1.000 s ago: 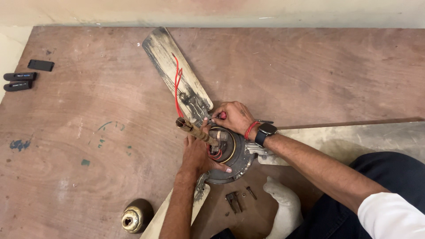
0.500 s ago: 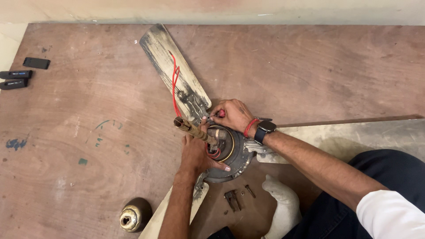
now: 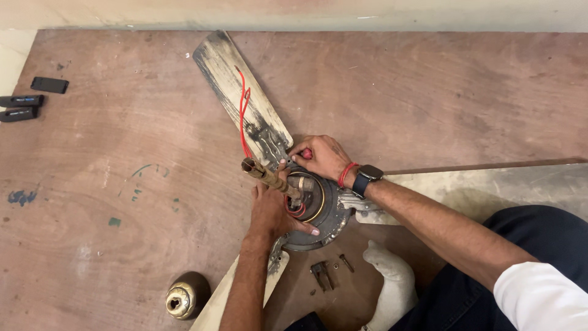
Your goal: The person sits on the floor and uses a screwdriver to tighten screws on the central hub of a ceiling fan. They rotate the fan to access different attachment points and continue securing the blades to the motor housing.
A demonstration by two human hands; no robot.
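Note:
A dirty ceiling fan lies on a brown plywood board, its round motor housing [image 3: 324, 214] at centre. A brass down rod [image 3: 268, 176] sticks up from the hub, and a red wire [image 3: 244, 110] runs from it along the far blade [image 3: 239, 86]. My left hand [image 3: 272, 208] rests on the motor, pressed against the rod's base. My right hand [image 3: 321, 156], with a red thread and a black watch on its wrist, grips a small red-handled tool [image 3: 305, 153] at the motor's far edge.
A brass canopy cup [image 3: 180, 299] stands at the near left. Loose screws and a small metal bracket [image 3: 327, 273] lie near the motor. Black tools [image 3: 24, 107] sit at the board's far left. A white cloth [image 3: 392, 285] lies by my knee. Another blade [image 3: 490, 184] extends right.
The camera view has shifted slightly; both hands stay on the motor hub, with the right hand working at the same spot.

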